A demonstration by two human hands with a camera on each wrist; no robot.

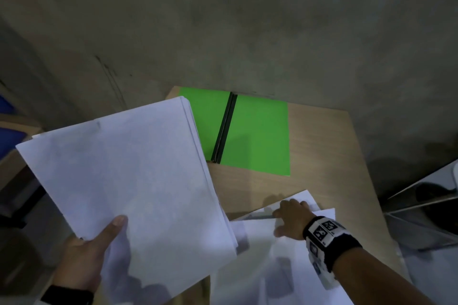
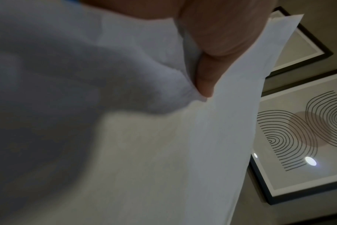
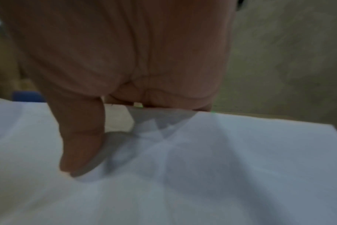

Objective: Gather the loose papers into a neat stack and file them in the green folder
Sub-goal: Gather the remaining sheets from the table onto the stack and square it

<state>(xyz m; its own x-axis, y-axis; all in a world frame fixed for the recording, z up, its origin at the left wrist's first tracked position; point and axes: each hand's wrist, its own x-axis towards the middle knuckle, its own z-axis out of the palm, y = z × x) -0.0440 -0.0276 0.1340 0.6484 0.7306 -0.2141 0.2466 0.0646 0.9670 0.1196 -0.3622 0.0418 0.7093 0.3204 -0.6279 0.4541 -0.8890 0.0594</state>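
At the far left, a blue object (image 1: 10,136) is showing dimly beside the wooden surface, too dark to identify. The person's left hand (image 1: 84,257) is gripping a thick stack of white paper sheets (image 1: 128,176) by its near corner, with the thumb (image 1: 111,230) lying on top and the other fingers hidden underneath; the stack is being held up off the light wooden table (image 1: 322,146) and tilted, its far edge overlapping the left flap of the folder in the head view. In the left wrist view the thumb (image 2: 208,73) is pressing against the sheets (image 2: 164,152), and black-framed line-art pictures (image 2: 302,137) are hanging on the wall behind. Past the stack, the bright green folder with a dark spine (image 1: 257,136) is lying open and flat on the far part of the table, close to the grey concrete wall (image 1: 223,32). Further right, the right hand (image 1: 290,220), wearing a black wrist strap with printed markers (image 1: 327,238), is reaching palm down over several loose white papers (image 1: 272,267) spread on the near edge of the table; the thumb is touching the sheets, while the fingers are curling down over their far edge, and whether they are actually pinching a sheet cannot be told. The right wrist view is showing the thumb tip (image 3: 71,166) meeting the paper (image 3: 221,167). At the far right, a glossy grey object (image 1: 426,205) is standing beside the table.
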